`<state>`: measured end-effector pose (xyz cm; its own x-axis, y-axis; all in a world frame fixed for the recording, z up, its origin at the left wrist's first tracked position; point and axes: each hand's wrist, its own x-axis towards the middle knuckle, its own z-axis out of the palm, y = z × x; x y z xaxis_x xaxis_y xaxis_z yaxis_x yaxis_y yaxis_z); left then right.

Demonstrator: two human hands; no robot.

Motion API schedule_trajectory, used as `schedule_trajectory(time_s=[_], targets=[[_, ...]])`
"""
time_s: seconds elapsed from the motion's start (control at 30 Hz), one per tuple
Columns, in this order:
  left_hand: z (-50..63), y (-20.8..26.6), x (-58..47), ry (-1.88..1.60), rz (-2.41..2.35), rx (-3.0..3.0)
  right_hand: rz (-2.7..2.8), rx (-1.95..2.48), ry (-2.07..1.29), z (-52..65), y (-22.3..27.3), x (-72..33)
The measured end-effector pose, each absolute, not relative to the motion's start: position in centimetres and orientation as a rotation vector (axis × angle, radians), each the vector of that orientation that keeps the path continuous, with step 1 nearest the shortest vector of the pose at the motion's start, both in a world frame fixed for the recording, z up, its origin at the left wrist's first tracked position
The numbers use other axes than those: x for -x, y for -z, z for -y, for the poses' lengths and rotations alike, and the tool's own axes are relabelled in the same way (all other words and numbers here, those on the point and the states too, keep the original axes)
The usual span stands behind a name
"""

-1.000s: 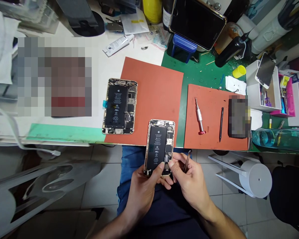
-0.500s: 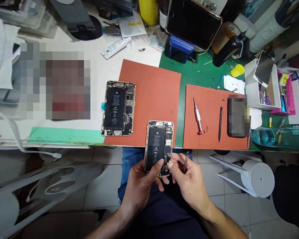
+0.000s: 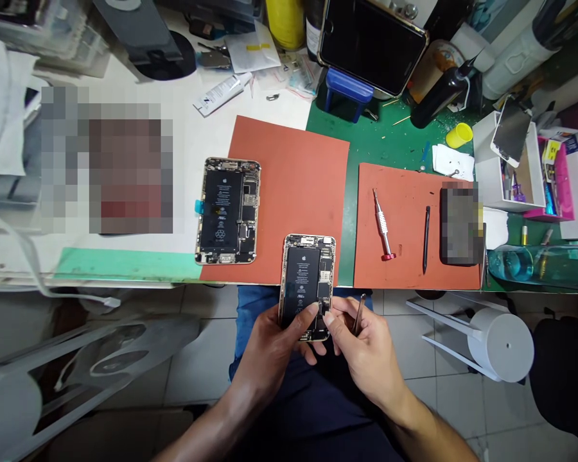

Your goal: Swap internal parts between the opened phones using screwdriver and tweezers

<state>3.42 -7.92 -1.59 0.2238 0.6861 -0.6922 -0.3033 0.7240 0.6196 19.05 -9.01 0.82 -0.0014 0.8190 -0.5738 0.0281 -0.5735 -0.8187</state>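
Observation:
An opened smartphone (image 3: 302, 273) with its black battery and circuit board bare is held upright at the mat's front edge, over my lap. My left hand (image 3: 274, 337) grips its lower left side, the thumb lying across the lower end onto the board. At the lower right edge, the thumb and fingers of my right hand (image 3: 354, 327) touch the phone. Metal tweezers (image 3: 359, 313) are tucked in that same hand, pointing up. A second opened phone (image 3: 227, 212), with a blue tab on its left edge, lies on the left of the red-brown mat (image 3: 293, 173).
On the right mat (image 3: 366, 256) lie a screwdriver (image 3: 382, 224), a thin black stick tool (image 3: 426, 240) and a dark, partly blurred device (image 3: 457, 224). A phone on a blue stand (image 3: 349, 93) is behind. A white box (image 3: 525, 192) and a clear bottle (image 3: 544, 266) stand right.
My left thumb has shifted slightly up and right on the phone's lower end. My right hand keeps its place with the tweezers. The view has moved very slightly.

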Motion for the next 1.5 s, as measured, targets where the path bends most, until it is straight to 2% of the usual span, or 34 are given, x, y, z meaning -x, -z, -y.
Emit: schedule_trajectory(time_s=[0.93,1.5], targets=[[7.1,1.6,-2.8,-0.611,-1.041,-0.435,0.934,1.614,-1.578,8.8,-1.0,-18.9],[8.1,1.4,-3.7,-0.738,-1.240,-0.475,0.693,1.652,-1.432,9.6,-0.7,-18.4]])
